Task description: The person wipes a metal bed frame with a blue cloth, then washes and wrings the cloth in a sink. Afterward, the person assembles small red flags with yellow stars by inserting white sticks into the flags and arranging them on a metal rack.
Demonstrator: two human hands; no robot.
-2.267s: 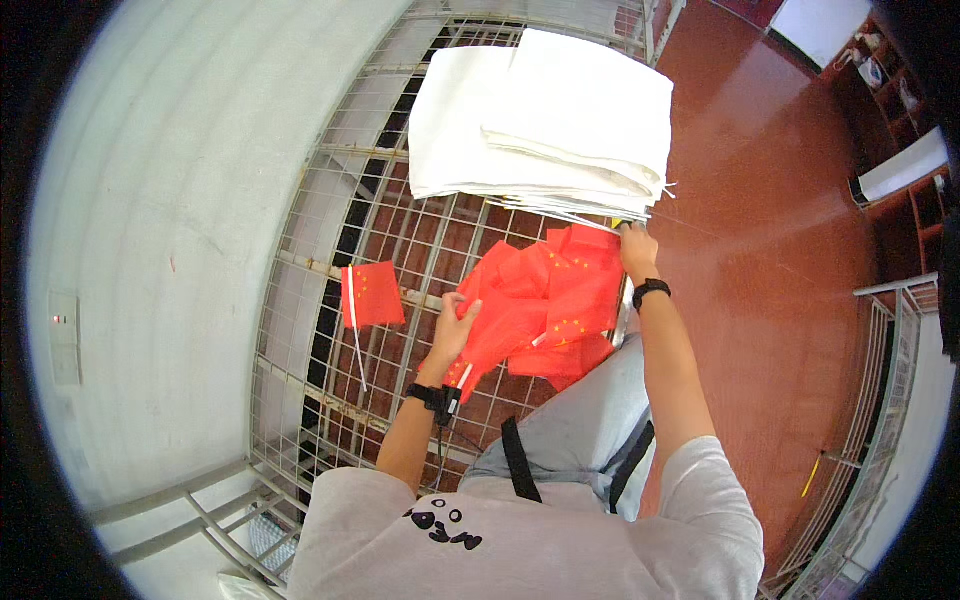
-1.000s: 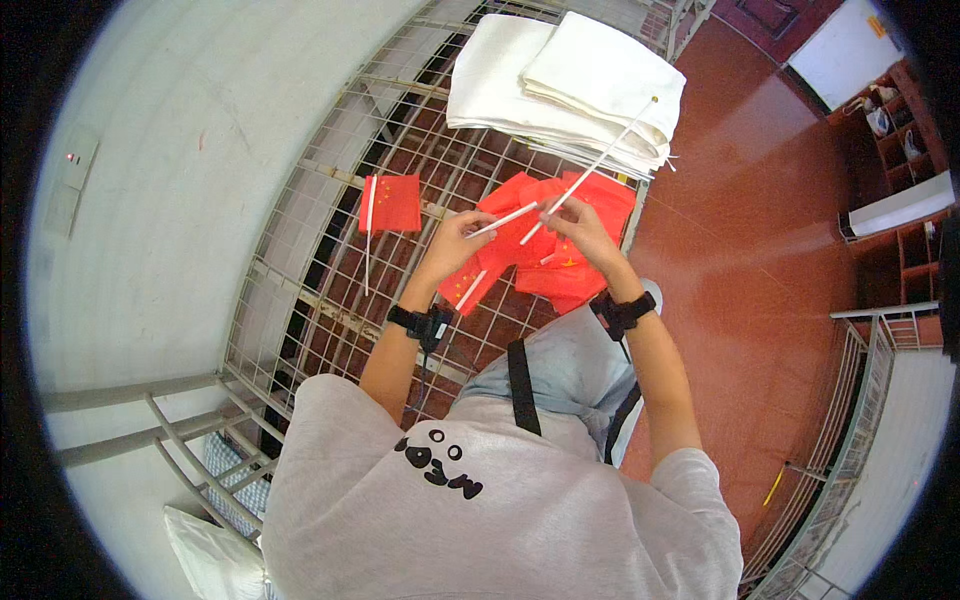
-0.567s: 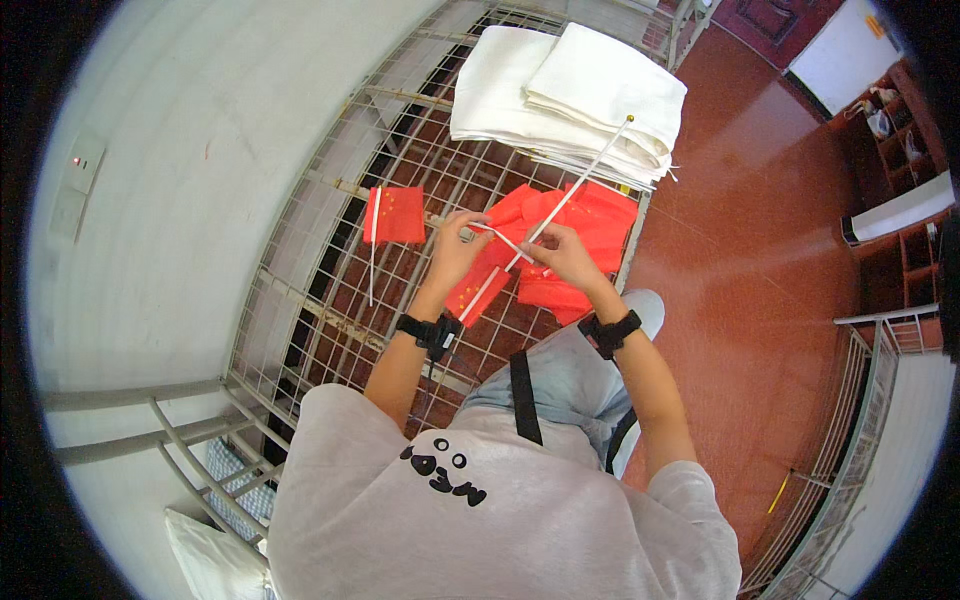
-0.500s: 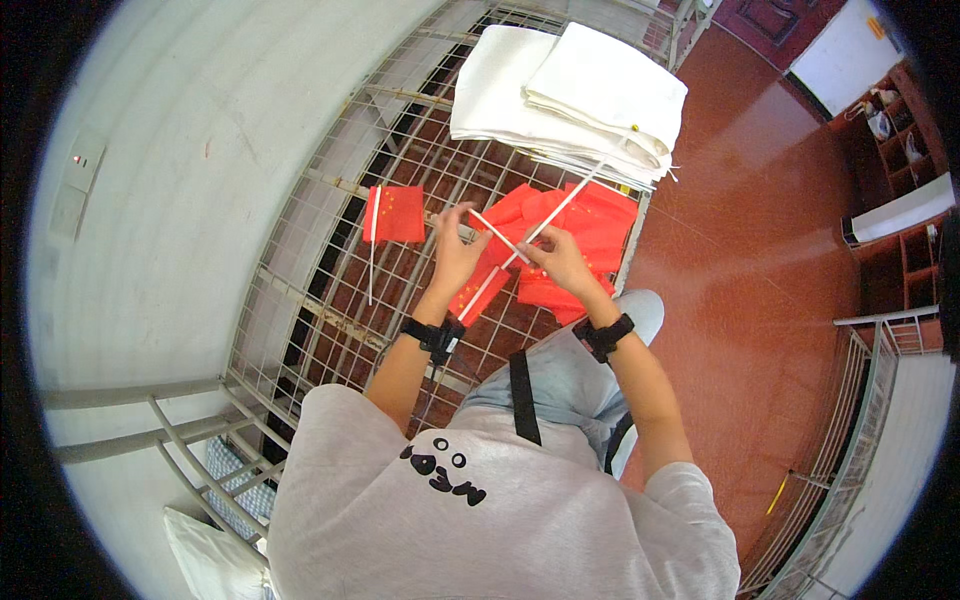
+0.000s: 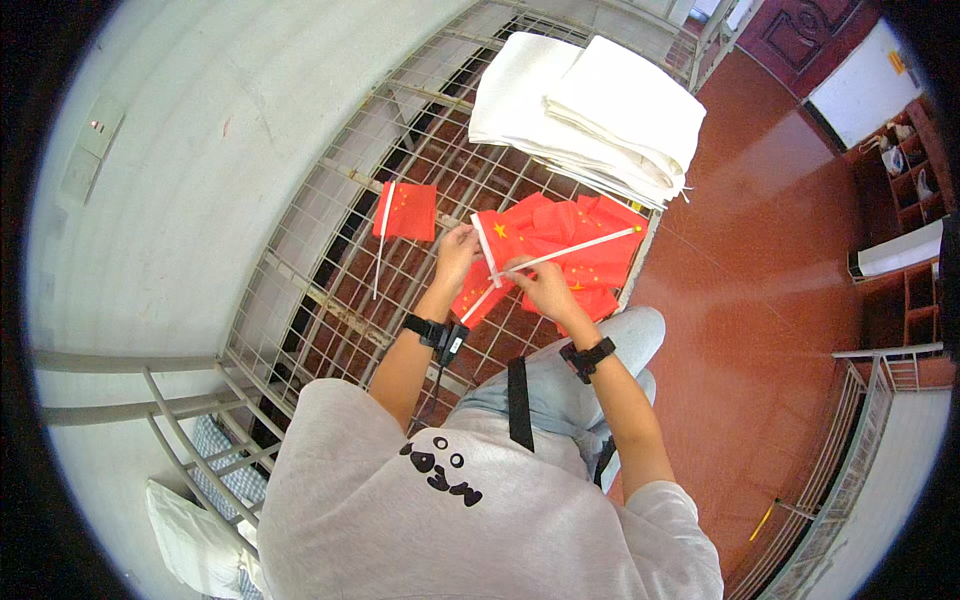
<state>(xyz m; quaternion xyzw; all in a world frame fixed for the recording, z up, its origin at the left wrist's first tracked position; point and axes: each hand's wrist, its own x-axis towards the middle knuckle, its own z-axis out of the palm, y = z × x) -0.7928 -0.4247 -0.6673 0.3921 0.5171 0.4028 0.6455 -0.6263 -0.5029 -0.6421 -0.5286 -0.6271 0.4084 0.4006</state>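
Observation:
My left hand (image 5: 457,254) pinches the white sleeve edge of a small red flag (image 5: 502,232) with yellow stars. Closed on a thin white flagstick (image 5: 590,243) is my right hand (image 5: 545,286), gripping it close to the end that meets the lower part of the sleeve. The stick slants up to the right and ends in a yellow tip. Whether its end is inside the sleeve I cannot tell. Beneath both hands lies a loose pile of red flags (image 5: 603,268). One flag on a white stick (image 5: 408,212) lies apart, to the left.
A wire-mesh bed frame (image 5: 330,270) carries the flags. Folded white cloth (image 5: 625,110) is stacked at its far end. A pale wall (image 5: 230,150) borders the left side, and reddish floor (image 5: 740,280) lies to the right. Shelves (image 5: 915,180) stand at far right.
The stick has swung down to a flatter slant, its yellow tip now over the flag pile instead of the white cloth. The flag by my left hand now shows spread out, its star visible.

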